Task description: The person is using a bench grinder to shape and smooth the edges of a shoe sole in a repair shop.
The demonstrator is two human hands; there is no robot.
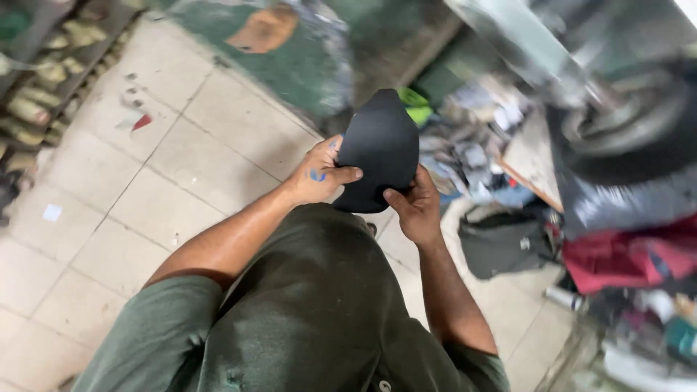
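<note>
Both my hands hold one flat black piece [381, 145], curved and rounded at the top, like a cut piece of leather or rubber. My left hand [317, 176] grips its left edge with the thumb across the front; blue marks show on that hand. From below, my right hand [415, 205] pinches the lower right edge. The piece is held up in front of my chest, above my dark green shirt.
A pale tiled floor [145, 196] spreads to the left, with racks of shoe-like items [43, 80] at the far left. On the right are a blurred machine wheel [632, 123], a wooden board [530, 160], a dark bag [501, 243] and piled red cloth [624, 258].
</note>
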